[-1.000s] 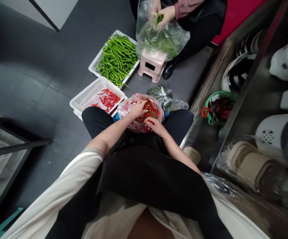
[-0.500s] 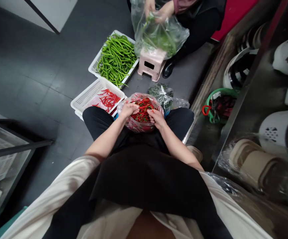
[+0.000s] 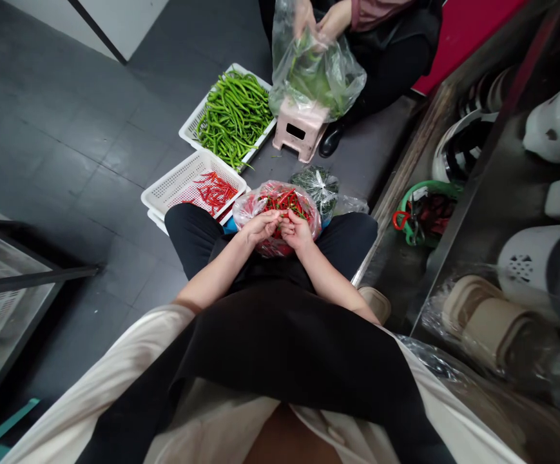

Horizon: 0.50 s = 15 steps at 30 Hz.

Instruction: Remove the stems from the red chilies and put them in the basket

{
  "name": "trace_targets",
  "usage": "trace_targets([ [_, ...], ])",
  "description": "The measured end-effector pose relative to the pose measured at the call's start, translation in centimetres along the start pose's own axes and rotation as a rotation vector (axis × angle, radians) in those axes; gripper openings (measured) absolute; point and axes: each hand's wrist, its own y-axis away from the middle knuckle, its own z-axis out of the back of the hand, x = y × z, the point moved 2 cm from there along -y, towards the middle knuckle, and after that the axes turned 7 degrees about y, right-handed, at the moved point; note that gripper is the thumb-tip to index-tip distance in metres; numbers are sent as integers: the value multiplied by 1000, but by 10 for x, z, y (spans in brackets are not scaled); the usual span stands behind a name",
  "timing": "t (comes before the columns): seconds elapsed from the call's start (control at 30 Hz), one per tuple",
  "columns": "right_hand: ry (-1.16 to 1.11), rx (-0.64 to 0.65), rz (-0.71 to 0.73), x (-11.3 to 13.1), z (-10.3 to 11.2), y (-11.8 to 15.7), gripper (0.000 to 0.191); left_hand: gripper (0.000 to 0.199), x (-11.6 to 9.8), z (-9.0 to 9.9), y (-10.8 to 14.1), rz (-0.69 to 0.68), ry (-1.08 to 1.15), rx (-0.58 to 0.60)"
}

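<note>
The white tray (image 3: 173, 187) with some red chillies is lying just left of the bag of red chillies (image 3: 255, 205) (a clear plastic one). The left hand (image 3: 260, 225) and right hand (image 3: 298, 232) are meeting over this bag, fingers curled and pinching a chilli; which hand is really gripping it I cannot tell. The bag of dark greens (image 3: 319, 183) is sitting just right behind it.

Chilli bag (image 3: 276, 216) between knees, trays (image 3: 193, 188) left

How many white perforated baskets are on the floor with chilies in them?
2: the green-chili basket farther off beside the pink stool, and the red-chili basket by the person's knee. Another may be stacked beneath it.
</note>
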Motion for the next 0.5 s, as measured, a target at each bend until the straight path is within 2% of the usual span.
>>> trace_targets([
  [0.1,86,-45,68,4,-2,0,17,6,-5,-5,3,-99,-162,-82],
  [0.2,248,-111,252,13,-7,1,22,8,-16,-11,7,-281,-481,-173],
  [0.3,376,-186,376,20,-11,1,19,13,-24,-16,10,-373,-802,-166],
  [0.37,350,-176,329,21,-11,1,17,18,-25,-17,12,-366,-880,-109],
  [0.5,103,-31,-12,14,-3,2,13,18,-22,-14,13,-250,-669,38],
])
